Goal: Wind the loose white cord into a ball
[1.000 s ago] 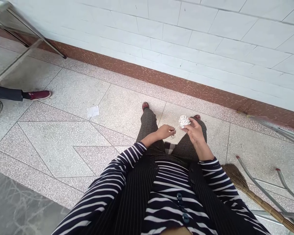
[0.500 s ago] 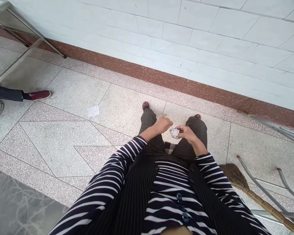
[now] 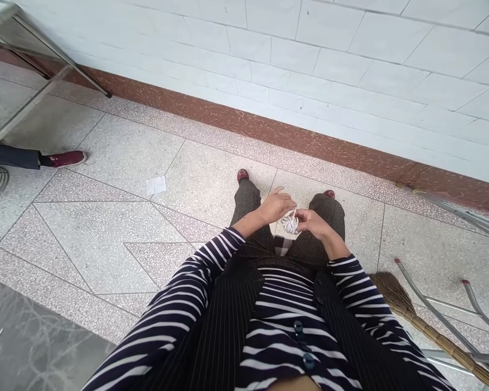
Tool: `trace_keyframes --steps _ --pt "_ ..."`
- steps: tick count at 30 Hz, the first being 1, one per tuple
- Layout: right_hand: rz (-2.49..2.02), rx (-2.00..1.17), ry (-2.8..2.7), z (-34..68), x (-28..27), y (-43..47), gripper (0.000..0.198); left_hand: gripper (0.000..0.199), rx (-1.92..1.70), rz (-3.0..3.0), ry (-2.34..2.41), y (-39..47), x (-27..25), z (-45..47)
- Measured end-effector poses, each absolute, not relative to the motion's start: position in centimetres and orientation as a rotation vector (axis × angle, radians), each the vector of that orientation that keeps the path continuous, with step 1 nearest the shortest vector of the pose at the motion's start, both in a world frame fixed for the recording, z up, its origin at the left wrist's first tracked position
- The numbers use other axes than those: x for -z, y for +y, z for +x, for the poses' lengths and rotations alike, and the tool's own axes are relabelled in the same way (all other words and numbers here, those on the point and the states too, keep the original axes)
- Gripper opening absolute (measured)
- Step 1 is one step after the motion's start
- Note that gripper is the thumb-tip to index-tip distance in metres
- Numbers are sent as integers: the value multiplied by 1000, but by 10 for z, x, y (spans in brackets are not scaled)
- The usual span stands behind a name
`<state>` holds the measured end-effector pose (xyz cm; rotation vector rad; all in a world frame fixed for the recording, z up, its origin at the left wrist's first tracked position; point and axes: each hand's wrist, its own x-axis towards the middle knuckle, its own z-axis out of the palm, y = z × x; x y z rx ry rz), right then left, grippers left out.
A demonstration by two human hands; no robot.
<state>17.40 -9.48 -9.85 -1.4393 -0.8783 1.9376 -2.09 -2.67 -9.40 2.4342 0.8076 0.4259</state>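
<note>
Between my knees is a small bundle of white cord (image 3: 289, 224), wound in loops with some darker flecks. My right hand (image 3: 311, 222) grips the bundle from its right side with thumb and fingers. Just above and left of it, my left hand (image 3: 277, 206) pinches a strand of the cord that stands up from the bundle. The other fingers of the left hand are loosely extended. Part of the bundle is hidden behind my right fingers.
A straw broom (image 3: 436, 331) and a metal-legged chair (image 3: 427, 307) are at my right. White paper (image 3: 156, 185) lies on the floor. Another person's shoe (image 3: 68, 158) shows at the left, below a metal-framed table (image 3: 32, 103). A tiled wall (image 3: 269, 60) stands ahead.
My left hand has moved right and closer to my right hand, over the bundle. The strand now crosses the top of the bundle. My right hand stays nearly in place.
</note>
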Motion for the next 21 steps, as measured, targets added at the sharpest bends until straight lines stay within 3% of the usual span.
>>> trace_keyframes --steps 6,10,21 --pt "-1258 -1770 -772 173 73 -109 55 20 -417 1977 951 -29 120 -18" --pt "-1210 -1662 -714 176 67 -111 63 27 -451 1600 891 -37 133 -18" --pt "-1297 -1248 -696 212 61 -79 40 29 -267 1522 803 -45 125 -31"
